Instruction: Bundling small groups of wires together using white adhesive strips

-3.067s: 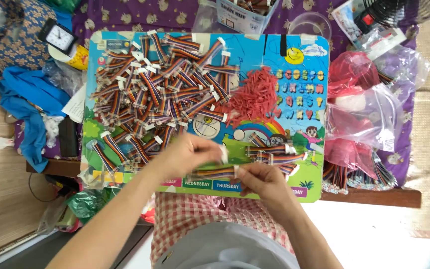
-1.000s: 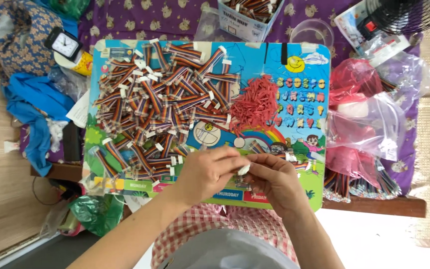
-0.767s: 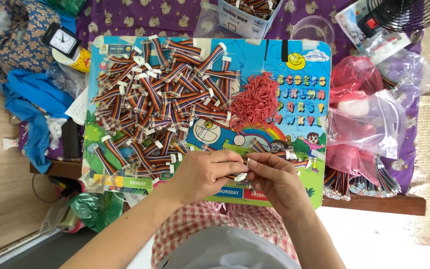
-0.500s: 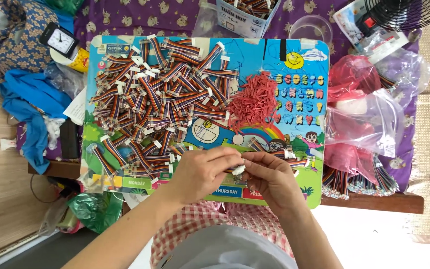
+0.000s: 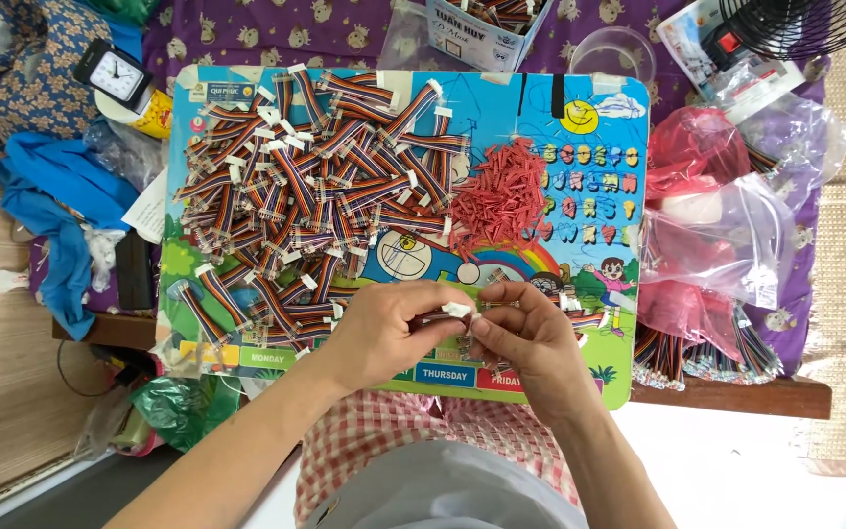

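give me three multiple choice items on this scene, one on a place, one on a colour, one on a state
1. Where does the small clock sit?
A. top left, beside the board
B. on the red pile
C. under the fan

2. What colour is the pile of small pieces right of the striped cable heap?
A. green
B. red
C. white

3. How are the left hand and right hand placed?
A. far apart
B. resting flat on the colourful board
C. together, pinching a small white connector

Answers: 1 A, the clock lies off the board's upper left corner. 2 B, the pile is plainly red. 3 C, the fingertips meet on the connector.
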